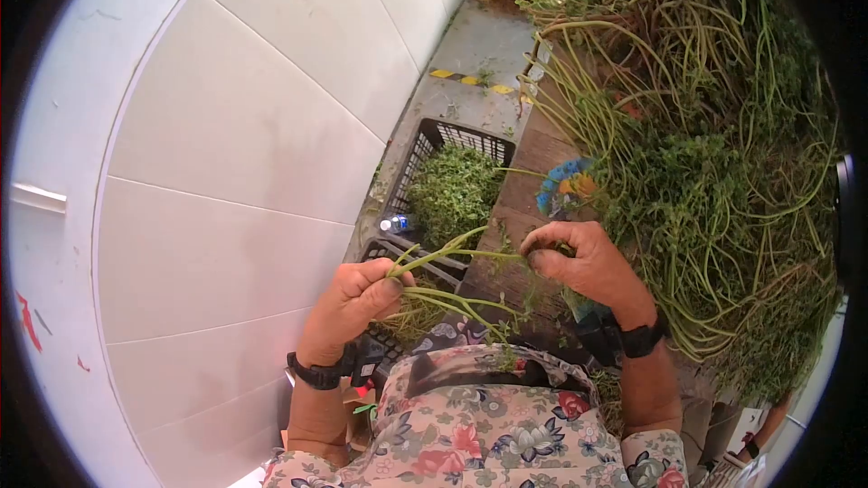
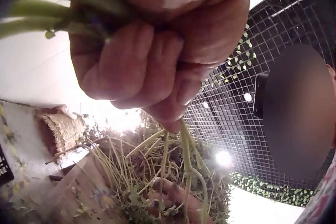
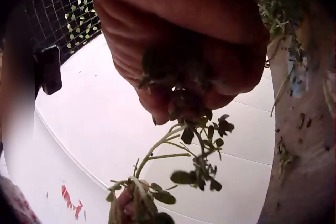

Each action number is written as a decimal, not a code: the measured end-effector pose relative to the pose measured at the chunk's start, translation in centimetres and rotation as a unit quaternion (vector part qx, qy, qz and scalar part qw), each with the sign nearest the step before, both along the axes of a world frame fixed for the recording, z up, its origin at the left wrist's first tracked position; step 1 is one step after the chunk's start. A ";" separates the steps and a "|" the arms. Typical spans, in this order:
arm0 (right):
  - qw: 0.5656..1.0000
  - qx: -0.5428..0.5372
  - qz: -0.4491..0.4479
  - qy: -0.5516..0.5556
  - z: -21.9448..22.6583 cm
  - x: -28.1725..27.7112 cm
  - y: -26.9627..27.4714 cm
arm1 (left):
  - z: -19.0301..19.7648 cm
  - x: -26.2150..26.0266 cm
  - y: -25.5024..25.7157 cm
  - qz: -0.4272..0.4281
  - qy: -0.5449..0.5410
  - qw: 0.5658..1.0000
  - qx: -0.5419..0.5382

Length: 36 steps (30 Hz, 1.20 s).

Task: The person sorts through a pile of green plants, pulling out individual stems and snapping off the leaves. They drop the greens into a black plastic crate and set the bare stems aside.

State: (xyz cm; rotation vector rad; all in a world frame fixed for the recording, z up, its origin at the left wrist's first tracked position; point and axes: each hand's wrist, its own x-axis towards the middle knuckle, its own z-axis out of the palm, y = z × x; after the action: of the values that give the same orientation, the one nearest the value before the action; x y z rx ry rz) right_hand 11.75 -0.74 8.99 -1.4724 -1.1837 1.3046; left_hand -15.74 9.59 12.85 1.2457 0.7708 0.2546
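My left hand [image 1: 360, 300] grips a small bunch of green plant stems [image 1: 493, 255], curled fingers wrapped round them in the left wrist view. The stems fan out to the right over my lap. At the far end of one stem, my right hand [image 1: 589, 262] pinches the leafy tip between thumb and fingers. Small rounded leaves [image 3: 202, 174] poke out below the right fingers in the right wrist view; the rest of the tip is hidden in the hand.
A large heap of leafy stems [image 1: 723, 181] covers the wooden table [image 1: 542, 149] to the right. On the floor ahead stands a black plastic crate [image 1: 425, 140] of picked leaves [image 1: 457, 190], with a plastic bottle [image 1: 395, 223] at its near corner. A pale tiled wall [image 1: 235, 244] rises on the left.
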 end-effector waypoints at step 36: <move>0.991 -0.034 -0.078 0.103 -0.4 -0.8 -0.5 | -0.1 -0.1 -0.5 -0.009 0.003 1.000 -0.013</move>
State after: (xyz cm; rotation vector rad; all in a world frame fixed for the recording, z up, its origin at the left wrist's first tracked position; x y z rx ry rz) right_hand 10.95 -1.28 8.56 -1.4103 -0.8805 1.3640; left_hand -15.85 9.11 12.75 1.2289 0.7649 0.2255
